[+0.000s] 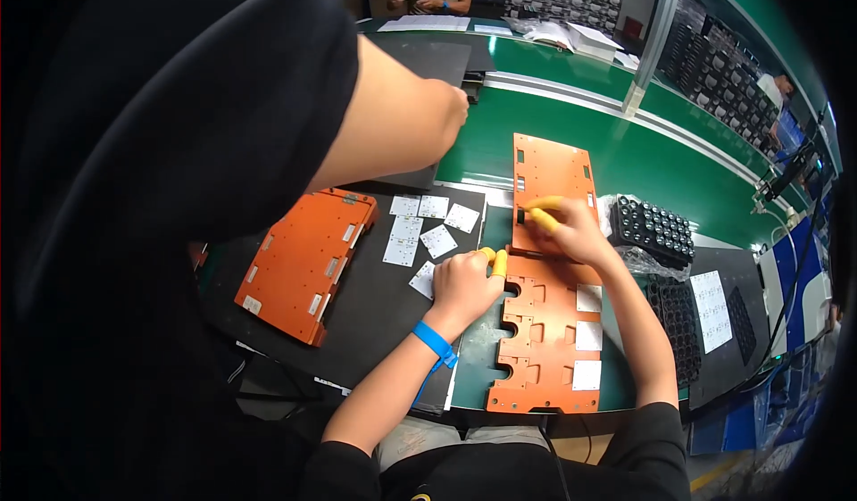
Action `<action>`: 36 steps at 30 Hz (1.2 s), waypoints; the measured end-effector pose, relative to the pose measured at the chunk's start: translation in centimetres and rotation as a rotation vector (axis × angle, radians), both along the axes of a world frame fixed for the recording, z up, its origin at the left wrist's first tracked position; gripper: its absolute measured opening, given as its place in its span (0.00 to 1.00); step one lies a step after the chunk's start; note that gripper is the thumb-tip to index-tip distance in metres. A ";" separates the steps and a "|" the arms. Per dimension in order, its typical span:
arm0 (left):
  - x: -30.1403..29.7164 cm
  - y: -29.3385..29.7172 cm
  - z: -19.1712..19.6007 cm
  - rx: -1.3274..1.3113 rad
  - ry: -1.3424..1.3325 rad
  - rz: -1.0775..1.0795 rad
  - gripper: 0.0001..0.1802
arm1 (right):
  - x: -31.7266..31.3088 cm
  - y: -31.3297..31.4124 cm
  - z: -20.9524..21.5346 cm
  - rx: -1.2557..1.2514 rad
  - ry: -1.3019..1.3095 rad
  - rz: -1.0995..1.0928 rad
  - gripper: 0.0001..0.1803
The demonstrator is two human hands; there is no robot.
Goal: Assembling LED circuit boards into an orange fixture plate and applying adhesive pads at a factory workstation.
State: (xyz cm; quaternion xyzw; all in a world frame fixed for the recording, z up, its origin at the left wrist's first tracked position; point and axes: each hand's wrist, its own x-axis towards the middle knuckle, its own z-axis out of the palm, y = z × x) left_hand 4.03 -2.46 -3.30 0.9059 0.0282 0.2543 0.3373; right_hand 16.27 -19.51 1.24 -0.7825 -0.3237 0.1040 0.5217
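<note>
An orange fixture base (555, 358) with notches along its left side lies in front of me, with white square boards (587, 336) along its right side. An orange plate (549, 166) adjoins its far end. My left hand (466, 285), in yellow finger covers and a blue wrist strap (435, 345), is closed beside the base's far left corner; what its fingers hold, if anything, is hidden. Over the near part of the orange plate is my right hand (576, 231), its two yellow-covered fingers apart and the others partly hidden. Several loose white boards (438, 241) lie left of my left hand.
A co-worker's black sleeve (223, 99) and bare forearm (388, 117) reach across the left side. A second orange fixture (303, 264) lies on the black mat (375, 314). At right are a black tray of round parts (656, 231) and a white board sheet (711, 312).
</note>
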 end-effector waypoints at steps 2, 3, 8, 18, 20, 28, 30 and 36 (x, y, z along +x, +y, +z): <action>0.0 -0.1 0.0 -0.008 -0.020 -0.006 0.11 | -0.5 -2.1 -0.4 0.041 0.154 -0.086 0.12; -0.2 -0.2 0.2 -0.057 0.033 -0.017 0.11 | -0.6 -2.8 -0.8 0.046 0.191 -0.124 0.12; -0.3 -0.2 0.4 -0.065 0.029 -0.004 0.10 | -2.2 -4.2 -0.8 0.097 0.110 -0.212 0.11; -0.1 -0.2 0.1 -0.051 0.042 0.027 0.09 | -4.7 -5.7 -3.2 0.281 0.257 -0.268 0.11; 0.1 -0.3 -0.2 -0.043 0.047 0.014 0.09 | -5.5 -6.4 -4.2 0.281 0.246 -0.286 0.11; 0.0 -0.3 -0.4 -0.042 0.057 -0.009 0.09 | -6.3 -7.4 -5.8 0.330 0.163 -0.365 0.10; -0.2 -0.5 0.0 -0.042 0.075 -0.016 0.09 | -6.5 -7.4 -5.9 0.321 0.150 -0.364 0.10; -0.4 -0.5 -0.2 -0.051 0.093 -0.037 0.08 | -6.6 -7.3 -5.6 0.298 0.159 -0.350 0.10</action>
